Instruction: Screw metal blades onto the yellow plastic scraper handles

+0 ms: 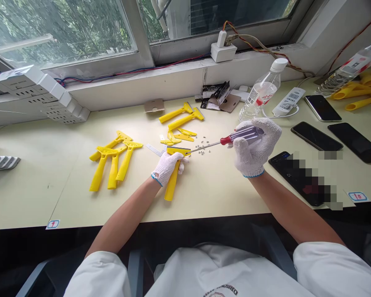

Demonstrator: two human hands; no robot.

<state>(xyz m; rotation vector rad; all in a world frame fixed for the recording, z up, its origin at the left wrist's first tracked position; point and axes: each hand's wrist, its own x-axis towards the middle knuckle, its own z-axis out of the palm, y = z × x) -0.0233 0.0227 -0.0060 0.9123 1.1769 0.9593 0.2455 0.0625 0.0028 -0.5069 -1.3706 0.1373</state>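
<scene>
In a white knit glove, my left hand [168, 167] is closed around a yellow scraper [172, 185] near its head, the handle pointing toward me. A metal blade edge shows along the top of that head. My right hand [256, 148], also gloved, grips a screwdriver [243, 135] with a clear purple handle and red collar. Its shaft slants down to the left, and the tip meets the scraper's head. Small screws [203, 147] lie scattered just beyond the shaft. Loose yellow head plates [184, 137] and a strip of metal blades [153, 149] rest beside my left hand.
Several yellow scrapers [113, 165] lie at left, and two more scrapers [182, 117] farther back. Opened cardboard packaging [224, 99], a water bottle [261, 93] and a power strip [289, 101] stand along the back. Phones [317, 136] cover the right side. White boxes [43, 95] are stacked at left.
</scene>
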